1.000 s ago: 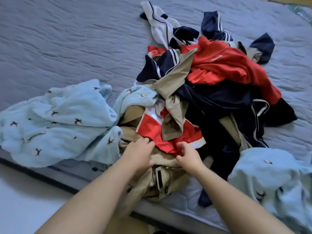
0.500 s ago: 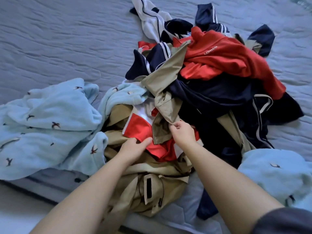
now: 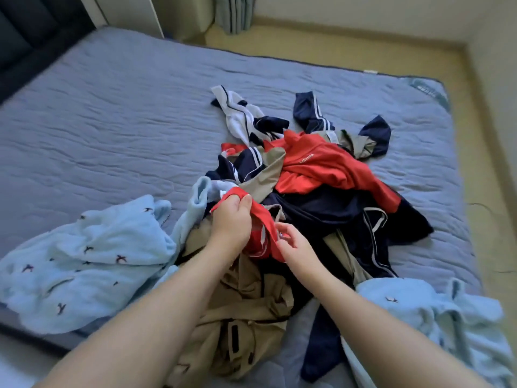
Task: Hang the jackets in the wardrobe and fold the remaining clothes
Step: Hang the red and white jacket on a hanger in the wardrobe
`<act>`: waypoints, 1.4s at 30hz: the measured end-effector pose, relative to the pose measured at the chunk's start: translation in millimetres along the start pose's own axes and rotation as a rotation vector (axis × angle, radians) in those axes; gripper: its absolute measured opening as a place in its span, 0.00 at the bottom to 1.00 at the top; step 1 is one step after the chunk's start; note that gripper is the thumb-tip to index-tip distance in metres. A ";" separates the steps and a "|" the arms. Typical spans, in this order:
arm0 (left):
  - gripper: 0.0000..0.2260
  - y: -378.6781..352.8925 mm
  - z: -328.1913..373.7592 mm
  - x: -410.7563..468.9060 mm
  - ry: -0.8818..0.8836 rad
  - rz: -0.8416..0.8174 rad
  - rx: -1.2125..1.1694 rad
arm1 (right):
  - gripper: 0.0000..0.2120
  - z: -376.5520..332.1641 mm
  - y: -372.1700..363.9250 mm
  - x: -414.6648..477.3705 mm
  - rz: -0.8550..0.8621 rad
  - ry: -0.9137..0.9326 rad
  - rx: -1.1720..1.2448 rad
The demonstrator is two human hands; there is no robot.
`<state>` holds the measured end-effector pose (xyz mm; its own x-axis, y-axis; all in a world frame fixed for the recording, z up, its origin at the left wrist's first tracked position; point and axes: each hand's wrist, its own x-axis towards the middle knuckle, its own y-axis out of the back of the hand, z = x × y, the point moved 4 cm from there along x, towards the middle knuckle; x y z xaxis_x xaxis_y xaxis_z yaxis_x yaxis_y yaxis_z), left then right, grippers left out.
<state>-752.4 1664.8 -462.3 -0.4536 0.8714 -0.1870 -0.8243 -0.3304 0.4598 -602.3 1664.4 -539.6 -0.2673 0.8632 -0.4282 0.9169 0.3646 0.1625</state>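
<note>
A tangled heap of clothes lies on the bed point(image 3: 112, 113). My left hand point(image 3: 232, 219) grips the upper edge of a red and white garment point(image 3: 261, 219) and lifts it off the heap. My right hand point(image 3: 293, 245) pinches the same garment's lower edge. Under my hands lies a khaki jacket point(image 3: 246, 309). Behind are a red jacket point(image 3: 321, 166) with white lettering, dark navy clothes point(image 3: 321, 208) with white stripes, and a white and navy garment point(image 3: 240, 113).
A light blue fleece garment point(image 3: 84, 259) with small bird marks spreads at the left near the bed's front edge; another light blue fleece garment point(image 3: 436, 317) lies at the right. The bed's left half is bare quilt. Tan floor point(image 3: 475, 135) runs behind and to the right.
Both hands have raised the red and white garment off the khaki jacket. The left hand moved up to its top edge. The view has tilted up, showing the far floor.
</note>
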 end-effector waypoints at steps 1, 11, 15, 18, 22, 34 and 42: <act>0.14 5.0 24.5 -3.6 -0.029 -0.010 -0.019 | 0.17 -20.3 7.0 -13.8 -0.015 0.058 0.001; 0.14 68.5 245.0 -68.4 -0.243 -0.084 -0.230 | 0.26 -215.4 99.5 -118.7 0.071 0.335 -0.345; 0.14 95.0 305.3 -88.7 -0.279 -0.134 -0.354 | 0.15 -246.3 126.8 -138.0 0.168 0.339 -0.477; 0.13 123.6 354.5 -105.0 -0.336 -0.124 -0.436 | 0.06 -254.2 137.6 -147.1 0.208 0.259 -0.650; 0.12 165.2 419.7 -130.5 -0.429 -0.144 -0.546 | 0.14 -285.1 129.8 -167.8 0.310 0.354 -0.485; 0.13 248.0 492.0 -189.7 -0.609 -0.126 -0.568 | 0.15 -436.8 102.5 -255.2 0.124 0.766 0.012; 0.12 292.8 456.0 -193.1 -0.448 -0.053 -0.621 | 0.12 -458.0 96.9 -303.9 0.071 0.867 -0.131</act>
<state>-751.6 1565.2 104.3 -0.3365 0.9118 0.2352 -0.9402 -0.3116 -0.1373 -567.9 1597.2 13.4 -0.3908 0.8272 0.4037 0.9127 0.2913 0.2865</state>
